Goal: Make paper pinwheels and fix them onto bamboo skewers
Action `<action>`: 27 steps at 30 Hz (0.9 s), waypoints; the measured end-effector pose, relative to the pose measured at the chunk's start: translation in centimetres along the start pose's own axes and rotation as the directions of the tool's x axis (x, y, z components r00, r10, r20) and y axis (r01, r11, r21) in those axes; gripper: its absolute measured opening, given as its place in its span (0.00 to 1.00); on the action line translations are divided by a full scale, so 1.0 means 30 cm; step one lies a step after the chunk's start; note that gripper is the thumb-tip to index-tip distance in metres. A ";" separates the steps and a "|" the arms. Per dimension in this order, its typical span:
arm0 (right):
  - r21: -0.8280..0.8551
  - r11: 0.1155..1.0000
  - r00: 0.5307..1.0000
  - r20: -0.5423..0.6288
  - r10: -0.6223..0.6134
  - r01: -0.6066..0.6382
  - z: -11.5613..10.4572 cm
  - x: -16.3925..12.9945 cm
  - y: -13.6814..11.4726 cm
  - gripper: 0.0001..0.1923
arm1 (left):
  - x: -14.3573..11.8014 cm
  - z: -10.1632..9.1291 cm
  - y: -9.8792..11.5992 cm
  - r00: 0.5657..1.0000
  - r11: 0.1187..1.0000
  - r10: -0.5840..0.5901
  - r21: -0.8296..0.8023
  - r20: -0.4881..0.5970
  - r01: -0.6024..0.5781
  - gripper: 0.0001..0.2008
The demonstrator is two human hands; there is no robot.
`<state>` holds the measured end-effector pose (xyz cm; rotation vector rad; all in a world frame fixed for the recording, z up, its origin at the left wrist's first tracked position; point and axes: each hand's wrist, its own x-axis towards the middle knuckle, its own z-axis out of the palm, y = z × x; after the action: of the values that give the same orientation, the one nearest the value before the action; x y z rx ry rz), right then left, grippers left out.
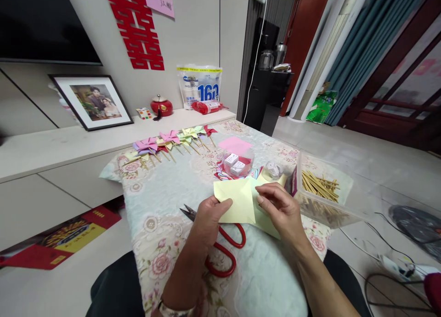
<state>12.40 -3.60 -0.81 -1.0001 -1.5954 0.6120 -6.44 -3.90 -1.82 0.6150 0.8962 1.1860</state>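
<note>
A pale yellow paper square (234, 201) with a crease or cut towards one corner is pinched between the thumb and fingers of my left hand (212, 211). Just to its right, my right hand (281, 206) has its thumb and fingers drawn together; whatever lies at the fingertips is too small to make out. Another pale yellow sheet (267, 223) lies partly hidden below my right hand. Scissors with red handles (225, 272) rest on the cloth beneath my left hand and forearm, blades towards the far left.
Several paper pinwheels on sticks (169, 137) lie along the far left edge of the flowered tablecloth (160, 206). A round clear container (250, 161) holds small white boxes; pink paper (234, 145) lies behind it. At right stands a clear plastic box (334, 218) of thin wooden sticks (319, 186).
</note>
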 end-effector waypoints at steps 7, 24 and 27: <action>-0.096 0.978 0.936 0.321 -0.145 0.185 -0.026 0.004 -0.042 0.10 | 0.002 0.002 0.002 1.000 1.000 0.017 0.007 -0.003 -0.017 0.16; -0.272 0.894 0.870 0.446 -0.212 0.357 0.002 0.000 -0.034 0.11 | 0.004 0.012 -0.013 0.999 0.998 0.043 0.050 -0.032 -0.041 0.18; -0.277 0.894 0.862 0.467 -0.196 0.353 -0.002 0.002 -0.032 0.09 | 0.003 0.018 -0.011 0.997 0.996 0.050 0.082 -0.051 -0.045 0.17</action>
<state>12.17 -4.03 0.01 -0.8996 -2.2604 0.3578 -5.80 -3.88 -1.84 0.6760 0.9835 1.2181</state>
